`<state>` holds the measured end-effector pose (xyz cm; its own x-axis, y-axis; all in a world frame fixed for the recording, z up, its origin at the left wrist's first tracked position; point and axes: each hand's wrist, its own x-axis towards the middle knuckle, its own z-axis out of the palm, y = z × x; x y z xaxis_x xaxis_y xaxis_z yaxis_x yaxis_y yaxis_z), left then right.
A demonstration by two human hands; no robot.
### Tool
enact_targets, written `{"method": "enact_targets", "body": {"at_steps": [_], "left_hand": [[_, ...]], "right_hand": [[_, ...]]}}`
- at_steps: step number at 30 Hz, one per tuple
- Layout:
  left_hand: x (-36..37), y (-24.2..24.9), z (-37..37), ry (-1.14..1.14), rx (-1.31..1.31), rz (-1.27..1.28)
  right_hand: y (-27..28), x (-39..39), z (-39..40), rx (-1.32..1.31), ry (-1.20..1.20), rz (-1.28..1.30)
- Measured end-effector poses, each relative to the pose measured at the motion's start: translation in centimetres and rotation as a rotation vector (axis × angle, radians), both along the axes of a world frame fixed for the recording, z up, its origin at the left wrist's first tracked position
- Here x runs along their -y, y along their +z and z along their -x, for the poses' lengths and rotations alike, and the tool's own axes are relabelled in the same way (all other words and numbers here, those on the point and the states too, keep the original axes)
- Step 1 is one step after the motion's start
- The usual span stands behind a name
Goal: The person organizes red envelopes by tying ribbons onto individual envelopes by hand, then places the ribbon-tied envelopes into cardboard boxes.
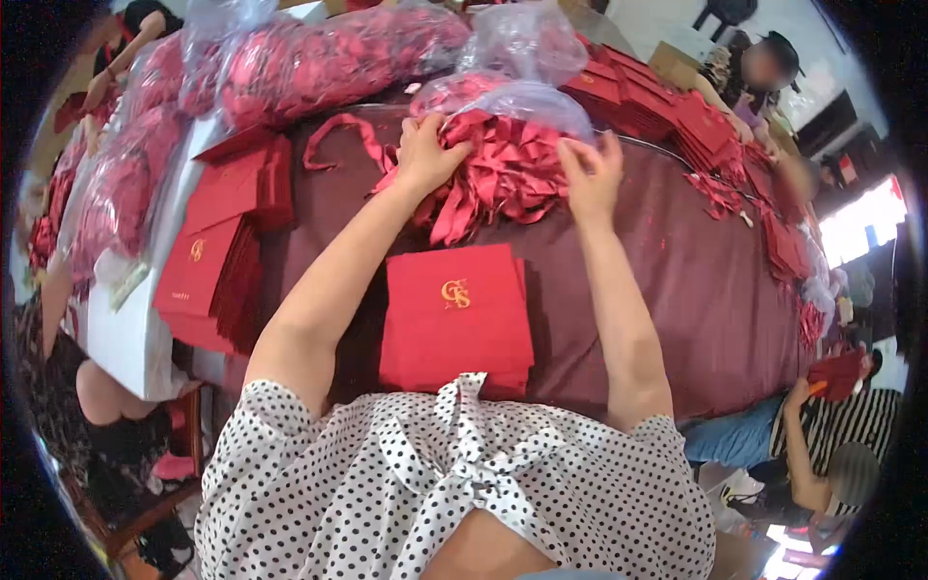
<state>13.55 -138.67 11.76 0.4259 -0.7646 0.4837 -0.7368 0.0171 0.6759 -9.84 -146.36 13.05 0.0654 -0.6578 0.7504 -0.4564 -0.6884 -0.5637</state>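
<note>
Two sides of the red ribbon heap [507,174], just beyond the red folder stack [454,333], are flanked: left hand [423,157] half-curled beyond the stack's left part, right hand [594,184] narrowly pinched beyond its right; whether either holds strands, I cannot tell.

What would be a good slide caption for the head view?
Left hand and right hand at a plastic bag of red ribbons, beyond a gold-monogrammed red stack on maroon cloth.
</note>
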Motion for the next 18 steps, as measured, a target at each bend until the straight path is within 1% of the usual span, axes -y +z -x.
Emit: {"method": "enact_targets", "body": {"at_steps": [1, 2, 4, 5, 6, 7, 8, 9, 10, 11, 12, 13, 15, 16, 17, 18], "left_hand": [[-0.5, 0.6, -0.2, 0.048, -0.023, -0.135], [-1.2, 1.0, -0.5, 0.066, -0.017, -0.160], [-2.4, 1.7, -1.2, 0.064, 0.019, -0.180], [-2.9, 1.9, -1.8, 0.030, 0.030, -0.140], [-3.6, 1.7, -2.3, 0.028, 0.091, -0.124], [-4.4, 2.2, -2.5, 0.030, 0.137, -0.182], [-5.2, 2.5, -2.8, 0.036, 0.181, -0.242], [-5.3, 2.0, -3.6, 0.037, 0.209, -0.274], [-4.8, 0.7, -5.1, -0.024, 0.214, -0.166], [-5.8, 1.5, -4.4, 0.009, 0.247, -0.014], [-7.2, 3.1, -3.4, 0.047, 0.377, 0.102], [-8.2, 4.7, -2.5, -0.032, 0.421, 0.290], [-10.3, 6.8, -0.7, -0.223, 0.431, 0.136], [-11.5, 7.1, 1.2, -0.340, 0.295, 0.093], [-11.9, 6.7, 2.0, -0.453, 0.245, -0.209], [-12.4, 6.1, 2.8, -0.514, 0.283, -0.290]], "right_hand": [[1.7, -1.7, 0.0, 0.003, 0.034, 0.061], [3.5, -3.3, 0.0, 0.005, 0.069, 0.121], [5.9, -5.1, 0.1, 0.301, 0.328, 0.048], [7.3, -6.2, 0.0, 0.629, 0.562, -0.140], [9.5, -7.4, 0.7, 0.733, 0.585, -0.081], [11.8, -8.4, 2.9, 0.855, 0.615, -0.122], [13.8, -9.1, 5.8, 0.905, 0.736, -0.065], [16.4, -10.6, 7.4, 0.949, 0.581, 0.067], [18.1, -12.1, 9.3, 0.974, 0.419, 0.156], [19.3, -14.4, 9.5, 0.921, 0.260, 0.353], [19.1, -14.7, 12.2, 0.915, 0.161, 0.471], [18.9, -15.6, 12.8, 0.736, 0.052, 0.416], [16.7, -17.2, 10.9, 0.599, 0.159, 0.112], [15.7, -18.0, 9.9, 0.510, 0.196, -0.035], [14.0, -18.4, 7.6, 0.551, 0.417, -0.257], [11.9, -18.3, 5.9, 0.561, 0.579, -0.533]]}}
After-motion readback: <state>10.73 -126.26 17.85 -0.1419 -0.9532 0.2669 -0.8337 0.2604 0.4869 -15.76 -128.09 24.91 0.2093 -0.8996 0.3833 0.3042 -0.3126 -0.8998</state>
